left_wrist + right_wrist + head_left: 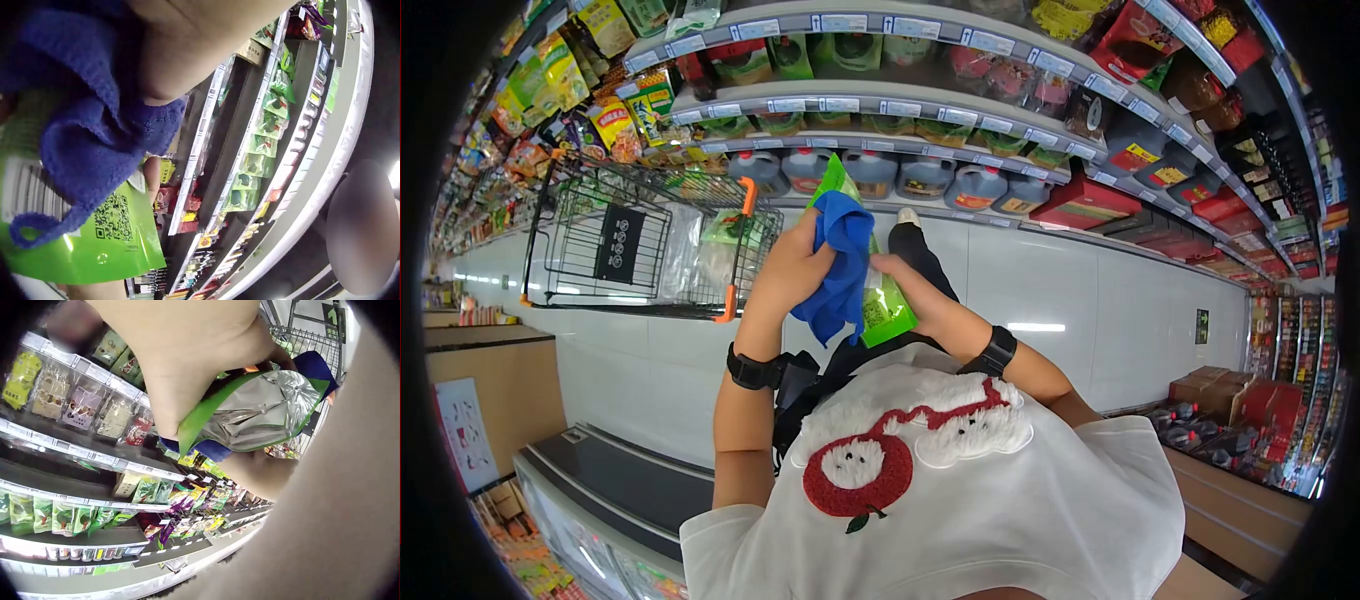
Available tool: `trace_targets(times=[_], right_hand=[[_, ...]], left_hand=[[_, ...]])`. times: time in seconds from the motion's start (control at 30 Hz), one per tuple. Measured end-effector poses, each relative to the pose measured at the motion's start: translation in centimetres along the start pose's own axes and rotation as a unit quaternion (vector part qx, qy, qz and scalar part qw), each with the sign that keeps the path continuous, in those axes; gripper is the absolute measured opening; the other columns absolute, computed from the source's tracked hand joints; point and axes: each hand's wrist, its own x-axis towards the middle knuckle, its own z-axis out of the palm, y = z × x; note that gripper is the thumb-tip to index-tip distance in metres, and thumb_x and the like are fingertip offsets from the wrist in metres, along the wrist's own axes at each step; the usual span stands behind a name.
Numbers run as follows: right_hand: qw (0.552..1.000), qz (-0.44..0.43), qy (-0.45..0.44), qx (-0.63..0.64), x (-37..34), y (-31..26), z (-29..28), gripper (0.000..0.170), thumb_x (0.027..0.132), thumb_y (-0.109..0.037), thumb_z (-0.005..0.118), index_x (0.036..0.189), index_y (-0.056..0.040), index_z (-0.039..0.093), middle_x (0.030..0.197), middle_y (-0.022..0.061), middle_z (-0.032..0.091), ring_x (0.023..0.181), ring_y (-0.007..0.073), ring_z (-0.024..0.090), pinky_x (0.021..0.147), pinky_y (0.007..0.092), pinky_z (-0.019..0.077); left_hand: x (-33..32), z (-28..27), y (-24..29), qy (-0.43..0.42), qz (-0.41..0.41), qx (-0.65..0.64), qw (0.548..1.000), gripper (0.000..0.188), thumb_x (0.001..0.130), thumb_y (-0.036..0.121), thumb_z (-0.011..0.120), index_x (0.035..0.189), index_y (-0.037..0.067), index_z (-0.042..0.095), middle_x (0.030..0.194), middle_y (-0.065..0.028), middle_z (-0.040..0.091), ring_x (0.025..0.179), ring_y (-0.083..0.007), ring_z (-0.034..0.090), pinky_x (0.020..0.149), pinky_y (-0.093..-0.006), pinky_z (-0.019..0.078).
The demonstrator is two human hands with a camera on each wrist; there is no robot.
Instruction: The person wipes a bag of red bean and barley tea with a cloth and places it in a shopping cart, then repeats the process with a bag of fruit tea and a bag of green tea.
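In the head view my left hand (795, 262) grips a bunched blue cloth (840, 255) with a small hanging loop, seen in the left wrist view. The cloth lies against the front of a bright green packaged-food bag (888, 312), covering its middle. My right hand (915, 295) holds this bag by its right side, the thumb along the edge. A printed QR code (112, 219) shows on the bag's green face in the left wrist view. From the right wrist, the bag's silvery end (262, 412) faces the camera, with the cloth's blue edge (312, 365) behind it.
A wire shopping cart (640, 240) with orange corners stands to the left, bagged goods inside. Shelves (830, 105) of packets run ahead, with large dark jugs (925, 178) on the bottom one. A black-topped case (620, 480) is at the lower left; cartons (1215, 395) stand right.
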Motion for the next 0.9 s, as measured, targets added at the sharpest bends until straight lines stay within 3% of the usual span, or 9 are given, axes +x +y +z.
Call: trace_targets(times=[0.23, 0.33, 0.43, 0.53, 0.67, 0.77, 0.9], right_hand=[[1.0, 0.01, 0.0, -0.005, 0.7, -0.9, -0.3, 0.042, 0.089, -0.033, 0.045, 0.122, -0.0077, 0.038, 0.106, 0.0085, 0.057, 0.09, 0.0195, 0.06, 0.078, 0.033, 0.05], [0.999, -0.005, 0.033, -0.036, 1.0, -1.2, 0.3, 0.04, 0.088, -0.034, 0.042, 0.113, -0.0039, 0.049, 0.098, 0.0101, 0.061, 0.082, 0.0206, 0.062, 0.073, 0.0334, 0.0508], [1.0, -0.007, -0.014, -0.017, 1.3, -1.9, 0.0, 0.046, 0.089, -0.03, 0.045, 0.128, -0.0096, 0.033, 0.114, 0.0071, 0.051, 0.097, 0.0177, 0.056, 0.082, 0.032, 0.0475], [0.997, -0.015, -0.01, -0.08, 1.3, -3.0, 0.2, 0.054, 0.088, -0.028, 0.046, 0.134, -0.0102, 0.026, 0.118, 0.0067, 0.047, 0.102, 0.0157, 0.053, 0.083, 0.031, 0.046], [0.988, -0.116, -0.014, -0.102, 2.0, -4.2, -1.1, 0.06, 0.086, -0.026, 0.049, 0.137, -0.0098, 0.02, 0.12, 0.0063, 0.046, 0.105, 0.0148, 0.05, 0.087, 0.0302, 0.0426], [0.987, -0.127, -0.014, -0.095, 2.2, -6.0, -1.5, 0.063, 0.086, -0.025, 0.048, 0.139, -0.0105, 0.017, 0.125, 0.0073, 0.042, 0.111, 0.0163, 0.045, 0.092, 0.03, 0.0383], [0.982, -0.126, -0.021, -0.138, 2.5, -6.5, -1.1, 0.068, 0.086, -0.023, 0.049, 0.141, -0.0112, 0.009, 0.13, 0.0078, 0.036, 0.117, 0.0166, 0.039, 0.096, 0.0298, 0.0339]], left_hand=[[0.7, -0.2, -0.3, 0.021, 0.012, 0.012, 1.0, 0.032, 0.08, 0.017, 0.052, 0.108, 0.003, 0.045, 0.083, -0.0197, 0.061, 0.079, -0.0368, 0.059, 0.067, -0.0384, 0.0458], [0.9, -0.7, 0.4, 0.021, 0.002, 0.015, 1.0, 0.032, 0.08, 0.017, 0.052, 0.108, 0.003, 0.045, 0.083, -0.0203, 0.061, 0.079, -0.0378, 0.059, 0.066, -0.0387, 0.046], [1.5, -0.8, 0.9, 0.064, 0.013, -0.001, 0.998, 0.033, 0.08, 0.017, 0.052, 0.109, 0.002, 0.044, 0.083, -0.0213, 0.06, 0.08, -0.0389, 0.058, 0.066, -0.0391, 0.046], [2.8, -0.9, -0.3, 0.115, 0.023, 0.028, 0.993, 0.036, 0.079, 0.016, 0.052, 0.111, 0.002, 0.044, 0.084, -0.0218, 0.06, 0.081, -0.0391, 0.058, 0.068, -0.0393, 0.0461], [2.8, -1.1, 0.6, 0.027, 0.031, 0.048, 0.998, 0.044, 0.076, 0.008, 0.051, 0.118, 0.001, 0.041, 0.089, -0.0232, 0.059, 0.085, -0.0384, 0.058, 0.072, -0.0391, 0.046], [2.6, -0.9, 1.9, -0.038, 0.058, 0.014, 0.997, 0.046, 0.076, 0.007, 0.051, 0.12, 0.001, 0.039, 0.093, -0.0232, 0.059, 0.089, -0.0379, 0.058, 0.075, -0.0386, 0.0456], [3.5, -0.9, 1.4, 0.003, 0.072, -0.037, 0.997, 0.042, 0.077, 0.006, 0.052, 0.117, 0.002, 0.041, 0.094, -0.0217, 0.059, 0.089, -0.0367, 0.058, 0.076, -0.0365, 0.0453]])
